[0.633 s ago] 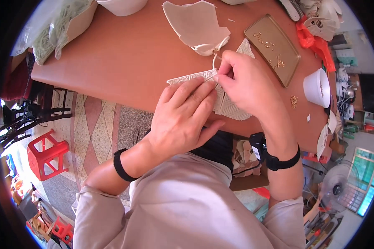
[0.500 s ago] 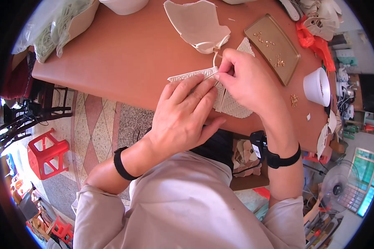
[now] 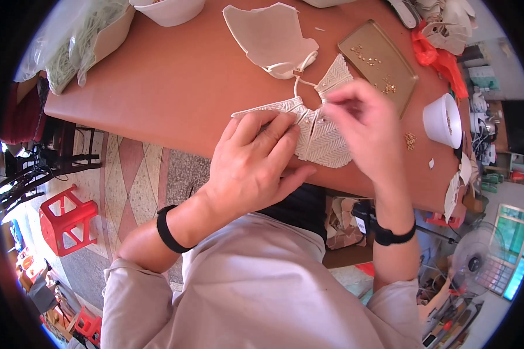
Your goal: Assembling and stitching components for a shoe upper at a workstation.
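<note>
A cream piece (image 3: 329, 143) with a herringbone texture, made of several fan-like panels, lies near the table's front edge. My left hand (image 3: 251, 154) rests on its left panel, fingers stretched out over it and thumb apart. Blurred by motion, my right hand (image 3: 364, 125) is over the right-hand panels, thumb and fingertips drawn together; whatever they pinch does not show. A cream cord (image 3: 297, 88) curves up from the panels to a small brown clip or tag (image 3: 297, 72). Beyond it lies a larger smooth beige shaped piece (image 3: 268, 32) with a knotted band at its lower end.
At the right stand a brown tray (image 3: 410, 81) with gold bits, a loose gold pile (image 3: 410, 140) and a white tub (image 3: 442, 123). A plastic bag (image 3: 75, 52) of pale strands lies far left, a white bowl (image 3: 172, 10) beside it. A red stool (image 3: 70, 220) stands on the floor.
My right hand has moved right, away from my left fingertips, uncovering the middle of the textured piece. My left hand stays nearly in place. The whole view has shifted slightly.
</note>
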A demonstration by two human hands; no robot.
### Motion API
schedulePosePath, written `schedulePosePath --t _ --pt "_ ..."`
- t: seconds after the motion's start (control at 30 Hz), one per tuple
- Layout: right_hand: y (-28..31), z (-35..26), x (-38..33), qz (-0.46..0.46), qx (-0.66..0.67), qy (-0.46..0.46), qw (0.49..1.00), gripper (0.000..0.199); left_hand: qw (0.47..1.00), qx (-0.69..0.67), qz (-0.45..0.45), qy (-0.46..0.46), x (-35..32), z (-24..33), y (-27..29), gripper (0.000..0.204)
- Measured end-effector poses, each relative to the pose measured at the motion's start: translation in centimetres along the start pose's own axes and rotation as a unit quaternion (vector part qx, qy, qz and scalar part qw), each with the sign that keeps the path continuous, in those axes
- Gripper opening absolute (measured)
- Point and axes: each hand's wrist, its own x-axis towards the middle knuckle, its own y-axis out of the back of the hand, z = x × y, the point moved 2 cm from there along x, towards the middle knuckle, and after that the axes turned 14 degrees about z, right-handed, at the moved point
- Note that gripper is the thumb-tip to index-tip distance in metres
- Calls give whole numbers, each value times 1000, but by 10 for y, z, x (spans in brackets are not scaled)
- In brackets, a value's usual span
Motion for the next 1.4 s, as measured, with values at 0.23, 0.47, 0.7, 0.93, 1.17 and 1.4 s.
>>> schedulePosePath --t 0.23,0.47,0.7,0.93,1.17,1.4 --pt "88 29 -20 128 -113 35 985 8 1000 -10 8 0 2 3 4 56" --pt "93 40 -25 115 -189 47 974 9 1000 21 -13 -7 3 -1 6 58" --pt "81 42 -16 118 -183 44 975 7 999 29 -14 -10 2 -1 6 59" --pt "74 39 -15 105 -197 71 972 6 1000 21 -8 -5 1 0 5 58" --pt "76 30 -8 26 -305 122 944 6 1000 1 10 -9 1 -2 5 55" --pt "21 -24 -3 -52 -157 189 968 6 999 -7 30 -8 -3 -8 3 55"
